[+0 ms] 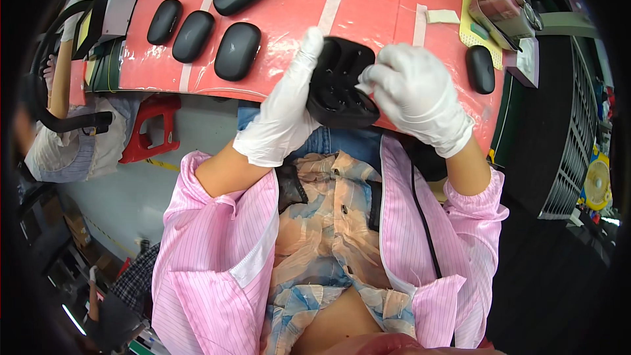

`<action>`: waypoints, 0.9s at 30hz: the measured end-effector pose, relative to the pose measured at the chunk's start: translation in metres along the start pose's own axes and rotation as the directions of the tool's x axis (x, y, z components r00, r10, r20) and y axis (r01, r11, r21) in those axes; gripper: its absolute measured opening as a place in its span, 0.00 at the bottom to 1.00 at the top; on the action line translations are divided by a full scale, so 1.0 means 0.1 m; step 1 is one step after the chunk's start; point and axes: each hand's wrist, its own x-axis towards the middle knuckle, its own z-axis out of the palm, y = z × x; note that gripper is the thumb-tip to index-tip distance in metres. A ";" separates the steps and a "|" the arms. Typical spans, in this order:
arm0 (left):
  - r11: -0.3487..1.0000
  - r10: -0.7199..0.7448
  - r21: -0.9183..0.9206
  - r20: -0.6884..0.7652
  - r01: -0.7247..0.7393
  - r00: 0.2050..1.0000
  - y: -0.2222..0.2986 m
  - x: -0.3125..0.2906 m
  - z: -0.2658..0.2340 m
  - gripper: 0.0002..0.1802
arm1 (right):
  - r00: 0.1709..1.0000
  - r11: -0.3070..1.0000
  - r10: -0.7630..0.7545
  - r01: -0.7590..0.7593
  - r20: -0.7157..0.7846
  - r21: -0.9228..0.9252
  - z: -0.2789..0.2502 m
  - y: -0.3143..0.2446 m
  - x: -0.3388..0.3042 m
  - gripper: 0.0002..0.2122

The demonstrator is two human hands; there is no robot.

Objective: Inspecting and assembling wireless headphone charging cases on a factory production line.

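Note:
An opened black earbud case, its moulded hollows facing up, is held over the near edge of the table. My left hand, in a white glove, grips it from the left side with the thumb pointing up along it. At the case's right side, my gloved right hand has its fingers pinched together close to the hollows. Whether a small white thing sits between those fingertips cannot be made out. Shut black cases of the same rounded shape, such as this case, lie on the table left of my hands.
A red mat under clear film covers the table, with pale tape strips. At the right lie a single case, a folded white cloth and a container with bottles. Leftward are a red stool and a co-worker's arm.

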 end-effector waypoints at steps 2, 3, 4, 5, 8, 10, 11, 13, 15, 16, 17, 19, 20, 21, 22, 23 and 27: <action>1.000 -0.013 -0.007 0.011 0.013 1.000 -0.06 0.01 0.01 0.35 | 0.983 0.976 0.038 -0.076 0.182 0.206 -0.01 0.09 -0.05 0.08; 1.000 -0.022 -0.016 0.017 0.022 1.000 -0.08 0.02 0.00 0.34 | 0.982 0.975 0.038 -0.076 0.183 0.207 -0.03 0.14 -0.09 0.08; 0.999 0.003 -0.048 -0.033 -0.005 0.999 -0.10 0.04 0.00 0.36 | 0.985 0.919 0.166 -0.175 0.056 0.354 -0.04 0.18 -0.13 0.08; 0.999 0.006 -0.052 -0.038 -0.008 0.999 -0.08 0.04 -0.02 0.36 | 0.952 0.829 0.304 -0.238 -0.049 0.506 -0.06 0.23 -0.16 0.08; 0.986 -0.088 -0.142 0.020 0.090 0.996 -0.01 0.03 -0.10 0.40 | 0.832 0.689 0.546 -0.379 -0.100 0.618 0.08 0.18 -0.39 0.07; 0.975 -0.127 -0.171 0.112 0.145 0.986 0.02 0.06 -0.20 0.41 | 0.674 0.459 0.728 -0.343 -0.127 0.820 0.31 0.09 -0.53 0.07; 0.961 -0.157 -0.194 0.197 0.196 0.968 0.04 0.05 -0.21 0.42 | 0.656 0.464 0.737 -0.318 -0.162 0.827 0.44 0.06 -0.56 0.07; 0.917 -0.150 -0.337 0.202 0.212 0.968 0.05 0.01 -0.14 0.40 | 0.608 0.507 0.766 -0.372 -0.209 0.778 0.54 0.04 -0.59 0.07; 0.853 -0.143 -0.472 0.201 0.224 0.969 0.04 -0.01 -0.09 0.38 | 0.614 0.554 0.747 -0.363 -0.254 0.749 0.47 0.01 -0.54 0.08; 0.912 -0.101 -0.385 0.132 0.145 0.986 0.02 0.00 -0.07 0.32 | 0.622 0.604 0.722 -0.353 -0.302 0.715 0.43 -0.01 -0.51 0.08; 0.956 -0.046 -0.287 0.070 0.064 0.997 0.02 0.01 -0.06 0.26 | 0.622 0.603 0.722 -0.350 -0.304 0.717 0.40 -0.01 -0.50 0.08; 0.902 -0.115 -0.408 0.085 0.140 0.990 -0.04 0.04 -0.14 0.20 | 0.629 0.642 0.684 -0.278 -0.369 0.715 0.37 -0.03 -0.46 0.11; 0.900 -0.094 -0.425 0.037 0.100 0.995 -0.08 0.07 -0.13 0.20 | 0.642 0.685 0.643 -0.238 -0.418 0.689 0.36 -0.03 -0.44 0.11; 0.896 -0.072 -0.440 -0.013 0.059 0.997 -0.11 0.09 -0.11 0.20 | 0.640 0.685 0.643 -0.237 -0.420 0.688 0.34 -0.07 -0.40 0.11; 0.886 -0.105 -0.456 -0.029 0.081 0.994 -0.12 0.09 -0.10 0.20 | 0.641 0.688 0.645 -0.251 -0.416 0.681 0.30 -0.13 -0.34 0.11; 0.887 -0.106 -0.454 -0.029 0.082 0.994 -0.12 0.08 -0.12 0.20 | 0.640 0.689 0.649 -0.264 -0.411 0.675 0.29 -0.19 -0.28 0.11; 0.971 -0.122 -0.192 0.127 0.145 0.984 -0.01 0.01 -0.22 0.24 | 0.842 0.921 0.390 -0.356 -0.373 0.158 0.21 -0.09 -0.27 0.17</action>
